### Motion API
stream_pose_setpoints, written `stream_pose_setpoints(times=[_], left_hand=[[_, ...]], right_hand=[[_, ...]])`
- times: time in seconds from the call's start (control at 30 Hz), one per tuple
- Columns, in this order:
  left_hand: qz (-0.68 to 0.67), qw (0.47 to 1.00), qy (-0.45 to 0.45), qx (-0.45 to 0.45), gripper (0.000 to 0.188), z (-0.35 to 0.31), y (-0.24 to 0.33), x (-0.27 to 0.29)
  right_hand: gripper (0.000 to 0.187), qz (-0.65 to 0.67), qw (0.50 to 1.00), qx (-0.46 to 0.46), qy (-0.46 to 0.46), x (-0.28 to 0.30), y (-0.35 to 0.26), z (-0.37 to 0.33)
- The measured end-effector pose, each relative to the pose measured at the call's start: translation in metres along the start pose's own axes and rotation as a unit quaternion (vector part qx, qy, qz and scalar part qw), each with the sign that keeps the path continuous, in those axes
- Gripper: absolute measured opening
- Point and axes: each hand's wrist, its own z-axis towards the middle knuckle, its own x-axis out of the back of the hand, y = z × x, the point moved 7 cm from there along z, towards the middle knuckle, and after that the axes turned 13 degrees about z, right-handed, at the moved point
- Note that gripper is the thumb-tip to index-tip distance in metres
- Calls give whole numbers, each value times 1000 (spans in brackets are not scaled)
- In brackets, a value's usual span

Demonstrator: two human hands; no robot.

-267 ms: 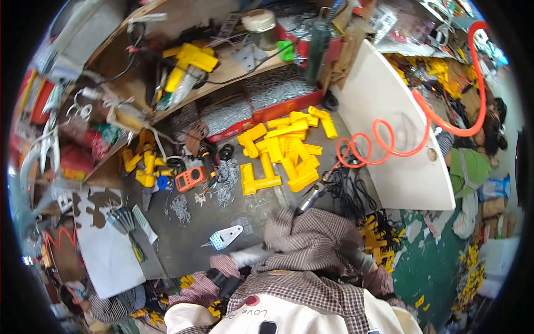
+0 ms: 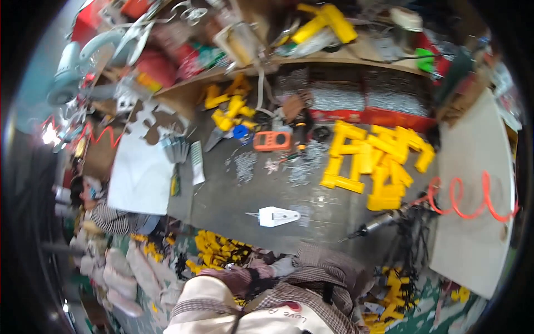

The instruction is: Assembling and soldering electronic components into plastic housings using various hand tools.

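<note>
White tapered piece on dark grey surface, left of slim silver-black tool. Left hand beside brown checked cloth; blurred, can't tell opening or hold. Right hand out of sight, can't tell.

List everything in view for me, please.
Plastic parts: many, yellow, on and around bench
Multimeter: one, orange, bench rear
Heaps of metal bits: two, silver, near multimeter
Pointed tool: one, white, bench front
Power driver: one, silver-black, bench right
Coiled hose: one, red, right
Bins: two, red, bench rear
Boards: two, white, flanking bench
Shelf clutter: many, mixed colours, top
Co-worker: one, striped top, left
Left hand: one, whitish, beside checked garment
Right hand: not visible
</note>
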Motion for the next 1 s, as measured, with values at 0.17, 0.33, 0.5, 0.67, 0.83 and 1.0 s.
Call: stream_pose_setpoints(times=[0.17,0.33,0.5,0.67,0.83,1.0], left_hand=[[14,977,-202,72,42,-22,-63,-21],[-205,874,-423,-120,48,-111,-14,84],[-122,890,-439,11,45,-122,-63,117],[-55,896,-416,144,43,-128,-136,131],[-83,968,-238,0,40,-119,-148,288],[447,734,499,113,34,-189,-233,505]], right_hand=[[95,68,996,-5,-62,2,1,44],[90,161,984,-27,-66,-6,-1,61],[85,231,971,-30,-55,-13,23,114],[81,276,958,-29,-69,-46,45,210],[79,309,948,-62,-43,-91,25,288],[77,369,916,-89,132,-118,-23,245]])
